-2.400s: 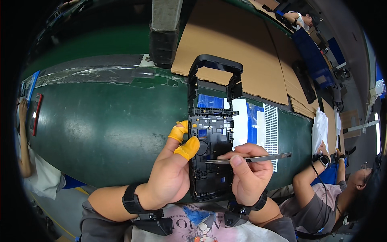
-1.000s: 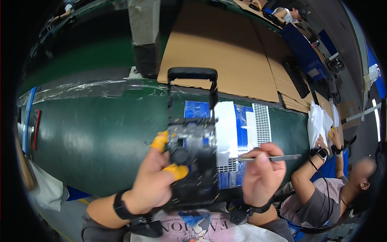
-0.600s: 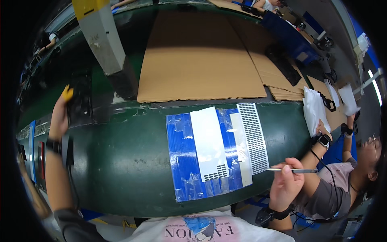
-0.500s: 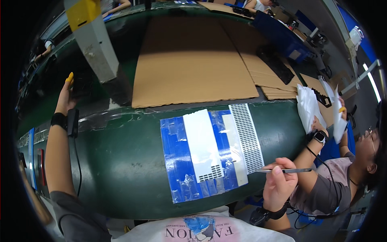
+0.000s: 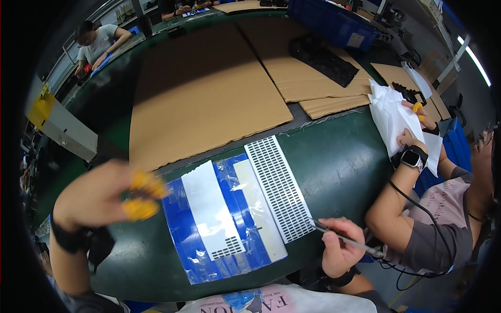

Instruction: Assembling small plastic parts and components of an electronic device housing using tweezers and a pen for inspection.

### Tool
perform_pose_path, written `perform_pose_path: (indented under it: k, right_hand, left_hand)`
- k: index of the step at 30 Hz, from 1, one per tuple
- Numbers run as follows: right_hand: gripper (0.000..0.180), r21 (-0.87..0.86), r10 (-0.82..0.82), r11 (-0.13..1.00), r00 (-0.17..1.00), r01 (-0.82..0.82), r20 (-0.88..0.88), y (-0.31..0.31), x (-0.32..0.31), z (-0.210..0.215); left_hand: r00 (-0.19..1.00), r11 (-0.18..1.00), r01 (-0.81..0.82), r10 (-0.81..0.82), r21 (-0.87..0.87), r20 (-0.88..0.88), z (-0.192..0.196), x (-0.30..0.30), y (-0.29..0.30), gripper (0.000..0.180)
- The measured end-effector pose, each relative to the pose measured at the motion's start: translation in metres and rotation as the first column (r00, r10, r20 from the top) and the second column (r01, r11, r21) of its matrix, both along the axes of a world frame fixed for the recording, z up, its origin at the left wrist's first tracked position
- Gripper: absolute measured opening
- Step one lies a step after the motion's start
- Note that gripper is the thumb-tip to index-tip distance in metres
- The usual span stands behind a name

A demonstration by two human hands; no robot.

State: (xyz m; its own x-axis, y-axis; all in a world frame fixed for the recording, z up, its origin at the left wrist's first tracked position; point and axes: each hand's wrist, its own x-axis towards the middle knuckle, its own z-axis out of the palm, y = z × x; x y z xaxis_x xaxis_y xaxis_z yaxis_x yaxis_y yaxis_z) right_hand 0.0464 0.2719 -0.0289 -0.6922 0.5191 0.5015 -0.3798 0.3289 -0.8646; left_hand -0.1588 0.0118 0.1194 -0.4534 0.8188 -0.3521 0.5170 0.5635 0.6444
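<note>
My left hand hovers blurred over the green table's left part, just left of a blue mat. It wears yellow finger cots, its fingers are loosely curled, and nothing is in it. My right hand rests at the table's near edge, closed on a thin metal tool. The tool's tip points at the lower end of a white perforated panel. Two white strips lie on the blue mat beside that panel.
Large cardboard sheets cover the table's far side, with a black tray and a blue bin beyond. A co-worker's arm with a wristwatch handles white bags at the right. A grey-and-yellow box stands at the left.
The black framed device that both hands held is gone from view. My left hand reached far left and has come back without it. My right hand keeps the tool.
</note>
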Motion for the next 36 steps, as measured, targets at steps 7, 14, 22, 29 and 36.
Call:
perform_pose_path:
  k: [7,14,22,29,36]
  right_hand:
    - [0.026,0.173,-0.043,0.982,0.985,0.073,-0.168,0.009,0.002,-0.013]
    - [0.041,0.45,0.104,0.889,0.994,-0.085,-0.018,0.022,0.008,-0.014]
    - [0.039,0.399,0.1,0.914,0.994,-0.074,-0.043,0.024,0.01,-0.019]
    - [0.025,0.367,0.018,0.93,1.0,-0.014,-0.008,0.005,0.0,-0.014]
    - [0.013,-0.409,0.442,0.841,0.885,-0.353,0.145,-0.05,-0.019,0.025]
  left_hand:
    - [0.868,0.958,-0.246,0.285,0.147,-0.406,-0.058,-0.145,0.279,0.041]
    - [0.673,0.746,-0.621,0.664,0.239,-0.325,-0.119,-0.177,0.398,0.043]
    - [0.876,0.41,-0.478,0.284,0.777,0.389,-0.026,-0.176,0.247,0.011]
    - [0.65,0.205,-0.754,0.37,0.624,0.664,-0.03,-0.029,0.025,0.016]
    - [0.426,-0.072,-0.893,0.184,0.444,0.886,-0.047,0.101,-0.043,0.031]
